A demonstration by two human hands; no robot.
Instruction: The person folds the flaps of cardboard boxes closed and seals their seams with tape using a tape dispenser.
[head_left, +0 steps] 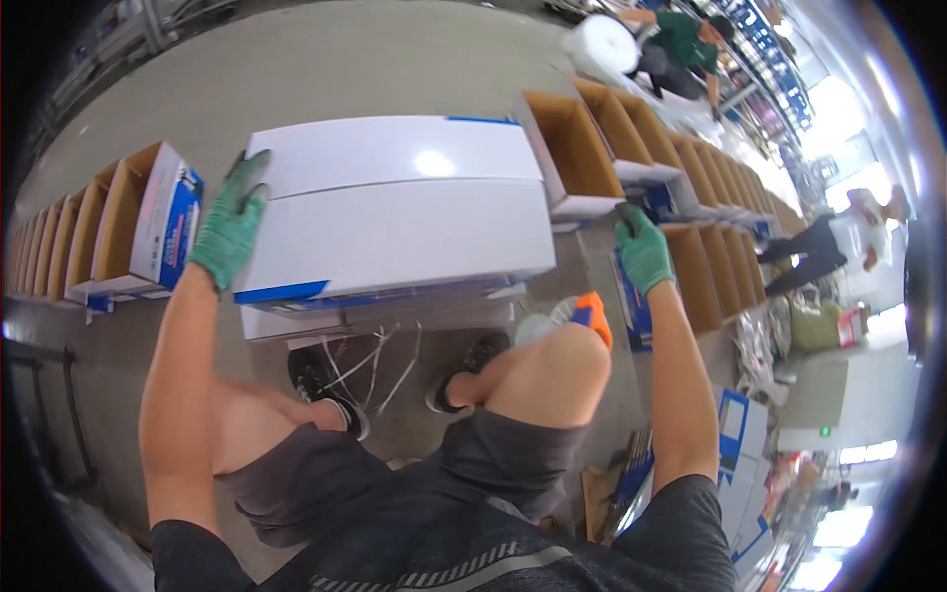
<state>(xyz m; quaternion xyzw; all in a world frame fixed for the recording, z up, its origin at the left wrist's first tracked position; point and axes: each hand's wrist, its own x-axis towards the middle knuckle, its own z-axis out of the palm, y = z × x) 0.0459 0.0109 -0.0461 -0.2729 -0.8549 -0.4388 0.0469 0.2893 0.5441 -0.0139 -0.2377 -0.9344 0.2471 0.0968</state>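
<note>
We see a closed white carton (400, 217) lying directly in front of the seated wearer, its two top flaps meeting along a lengthwise seam. It rests on a further white layer (286, 324), probably a second box, which would raise it to a convenient working height. The left hand (229, 222), in a green glove, is spread along the carton's left edge with the thumb apart from the fingers; we judge that this contact steadies the box. The right hand (646, 252), likewise gloved, is clear of that carton and near the corner of an open carton (572, 158); whether its curled fingers pinch anything we cannot tell. We note nested rows of cartons at left (148, 222) and right (705, 271), presumably within arm's reach. An orange tape dispenser (594, 314), apparently, is beside the right knee (580, 350).
</note>
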